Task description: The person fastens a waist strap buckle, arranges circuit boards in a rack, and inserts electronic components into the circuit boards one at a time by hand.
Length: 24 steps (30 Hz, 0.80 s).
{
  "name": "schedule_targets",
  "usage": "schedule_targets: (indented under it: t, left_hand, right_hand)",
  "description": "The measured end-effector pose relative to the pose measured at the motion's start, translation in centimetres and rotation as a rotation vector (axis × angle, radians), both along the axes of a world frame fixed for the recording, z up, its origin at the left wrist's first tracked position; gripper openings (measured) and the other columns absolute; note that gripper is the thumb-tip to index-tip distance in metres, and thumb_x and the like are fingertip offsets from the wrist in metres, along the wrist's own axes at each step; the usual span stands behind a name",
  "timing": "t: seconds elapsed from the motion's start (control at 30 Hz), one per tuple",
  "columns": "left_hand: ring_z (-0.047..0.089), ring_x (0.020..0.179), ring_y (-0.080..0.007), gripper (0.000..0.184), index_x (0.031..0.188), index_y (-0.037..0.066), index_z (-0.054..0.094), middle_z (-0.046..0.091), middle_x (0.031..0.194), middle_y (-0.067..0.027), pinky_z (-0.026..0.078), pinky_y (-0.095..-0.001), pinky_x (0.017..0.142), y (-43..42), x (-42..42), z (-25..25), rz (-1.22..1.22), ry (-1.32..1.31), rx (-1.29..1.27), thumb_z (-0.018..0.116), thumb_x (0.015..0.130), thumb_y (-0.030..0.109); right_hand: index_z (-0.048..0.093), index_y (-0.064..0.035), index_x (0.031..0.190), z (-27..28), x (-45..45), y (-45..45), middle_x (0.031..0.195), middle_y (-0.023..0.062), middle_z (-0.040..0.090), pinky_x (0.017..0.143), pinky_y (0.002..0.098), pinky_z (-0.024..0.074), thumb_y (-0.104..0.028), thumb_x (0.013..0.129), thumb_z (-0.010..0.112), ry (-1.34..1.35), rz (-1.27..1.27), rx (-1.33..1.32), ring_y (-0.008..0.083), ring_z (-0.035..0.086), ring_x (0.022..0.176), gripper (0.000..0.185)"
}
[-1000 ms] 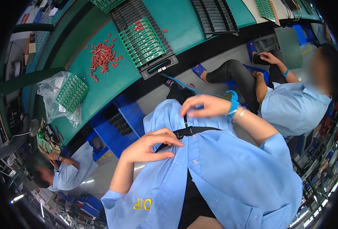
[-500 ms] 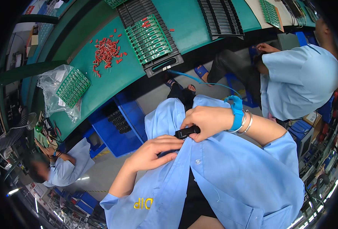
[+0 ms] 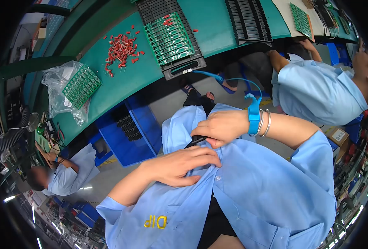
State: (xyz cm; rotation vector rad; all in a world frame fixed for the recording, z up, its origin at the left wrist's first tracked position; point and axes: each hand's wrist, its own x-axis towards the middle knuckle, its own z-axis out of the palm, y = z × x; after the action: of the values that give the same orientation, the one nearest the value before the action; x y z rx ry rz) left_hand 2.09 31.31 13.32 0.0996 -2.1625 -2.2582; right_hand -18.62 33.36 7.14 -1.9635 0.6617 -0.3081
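Observation:
My left hand (image 3: 180,167) lies on the front of my light blue shirt (image 3: 258,178), its fingers stretched out to the button edge and its thumb apart. Just above it, my right hand (image 3: 225,126) is closed around a black waist buckle (image 3: 197,140), which its fingers partly hide. A blue wrist strap (image 3: 253,118) sits on the right wrist beside metal bangles (image 3: 266,123). From that strap a blue cord (image 3: 209,74) runs to the table's edge.
The green table (image 3: 144,81) holds red components (image 3: 121,50), a black rack (image 3: 186,68) with green circuit boards (image 3: 169,39), another rack (image 3: 248,20), and boards (image 3: 82,87) on clear plastic. Blue bins (image 3: 128,133) stand below. One person (image 3: 321,89) sits right, another (image 3: 69,172) left.
My right hand has come down from above the waist and closed on the buckle. My left hand has slid right across the shirt front. The person at the right has turned and leaned.

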Motion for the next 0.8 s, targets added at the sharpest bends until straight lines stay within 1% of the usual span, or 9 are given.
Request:
schedule_targets:
  t: [0.13, 0.27, 0.43, 0.5, 0.6, 0.67, 0.7, 0.77, 0.8]
  left_hand:
    - [0.051, 0.102, -0.0318, 0.054, 0.133, 0.006, 0.039, 0.055, 0.114, -0.0151, 0.04, -0.0368, 0.087, -0.3, -0.5, 0.4, -0.084, -0.04, -0.2, 0.05, 0.08, 0.013]
    - [0.049, 0.108, -0.0327, 0.057, 0.133, 0.003, 0.04, 0.046, 0.128, -0.0187, 0.038, -0.0392, 0.092, -0.1, -2.1, 0.0, -0.218, -0.307, -0.259, 0.052, 0.078, 0.013]
    - [0.054, 0.103, -0.0346, 0.051, 0.13, 0.006, 0.043, 0.051, 0.124, -0.0154, 0.045, -0.0362, 0.085, -2.9, -1.3, 2.1, -0.184, -0.322, -0.278, 0.054, 0.081, 0.011]
    - [0.052, 0.106, -0.0342, 0.04, 0.123, 0.007, 0.053, 0.05, 0.127, -0.0143, 0.044, -0.0376, 0.088, -4.4, 0.0, 4.8, 0.069, -0.097, -0.269, 0.054, 0.083, 0.01]
    - [0.052, 0.111, -0.0336, 0.026, 0.106, 0.006, 0.066, 0.055, 0.122, -0.0155, 0.042, -0.0416, 0.09, -5.0, 1.7, 6.2, -0.006, 0.178, -0.068, 0.056, 0.083, 0.013]
    - [0.052, 0.11, -0.0329, 0.02, 0.1, 0.008, 0.069, 0.057, 0.117, -0.0154, 0.042, -0.0427, 0.09, -5.4, 1.0, 7.2, -0.067, 0.253, -0.117, 0.055, 0.085, 0.009]
    - [0.054, 0.105, -0.031, 0.018, 0.096, 0.005, 0.068, 0.06, 0.108, -0.0137, 0.042, -0.0424, 0.09, -5.3, 0.6, 6.8, -0.033, 0.325, -0.015, 0.053, 0.087, 0.01]
    - [0.057, 0.092, -0.0311, 0.019, 0.09, 0.002, 0.066, 0.06, 0.096, -0.0106, 0.043, -0.0434, 0.087, -5.0, 0.4, 6.1, -0.122, 0.316, 0.244, 0.05, 0.09, 0.013]
    - [0.054, 0.08, -0.029, 0.013, 0.085, 0.002, 0.062, 0.059, 0.089, -0.0101, 0.042, -0.0388, 0.076, -4.6, -0.2, 6.2, -0.058, 0.342, 0.336, 0.05, 0.083, 0.007]
  right_hand:
    - [0.054, -0.0046, 0.108, 0.3, 0.3, -0.7, 0.088, 0.012, 0.061, 0.056, 0.0368, 0.0485, -0.013, 0.07, 0.057, 0.068, 0.067, -0.046, 0.0318, 0.057, 0.062, 0.04]
    - [0.055, -0.0032, 0.099, 1.2, 0.5, -1.6, 0.087, 0.0102, 0.062, 0.057, 0.0366, 0.0487, -0.014, 0.074, 0.056, 0.079, 0.084, 0.048, 0.0302, 0.058, 0.066, 0.028]
    - [0.055, -0.0072, 0.11, -0.3, 0.2, -0.8, 0.083, 0.0095, 0.06, 0.057, 0.0329, 0.0469, -0.013, 0.071, 0.059, -0.063, -0.06, 0.116, 0.0264, 0.056, 0.064, 0.039]
    - [0.055, -0.0075, 0.109, -0.6, -0.1, -0.4, 0.083, 0.0087, 0.06, 0.058, 0.0321, 0.0465, -0.014, 0.072, 0.06, -0.087, -0.116, 0.13, 0.0252, 0.056, 0.065, 0.038]
    - [0.057, -0.0085, 0.107, -0.4, -0.9, -0.2, 0.083, 0.0063, 0.059, 0.06, 0.0295, 0.0453, -0.015, 0.074, 0.063, -0.151, -0.226, 0.165, 0.0214, 0.054, 0.066, 0.034]
    - [0.06, -0.0069, 0.102, 1.1, -1.8, -0.9, 0.087, 0.0043, 0.059, 0.064, 0.0286, 0.0442, -0.016, 0.075, 0.067, -0.245, -0.372, 0.032, 0.0192, 0.053, 0.07, 0.029]
    - [0.06, -0.0069, 0.102, 2.0, -2.5, -1.3, 0.087, 0.0043, 0.059, 0.064, 0.0286, 0.0442, -0.016, 0.075, 0.067, -0.245, -0.358, 0.005, 0.0192, 0.053, 0.07, 0.029]
    - [0.062, -0.0056, 0.101, 4.6, -3.7, -1.6, 0.093, 0.0042, 0.059, 0.067, 0.0285, 0.0445, -0.016, 0.076, 0.068, -0.569, -0.22, 0.298, 0.018, 0.053, 0.073, 0.027]
    - [0.063, -0.0053, 0.1, 6.6, -4.0, -1.7, 0.093, 0.0043, 0.059, 0.068, 0.0278, 0.0442, -0.014, 0.075, 0.069, -0.605, -0.181, 0.347, 0.0176, 0.053, 0.074, 0.027]
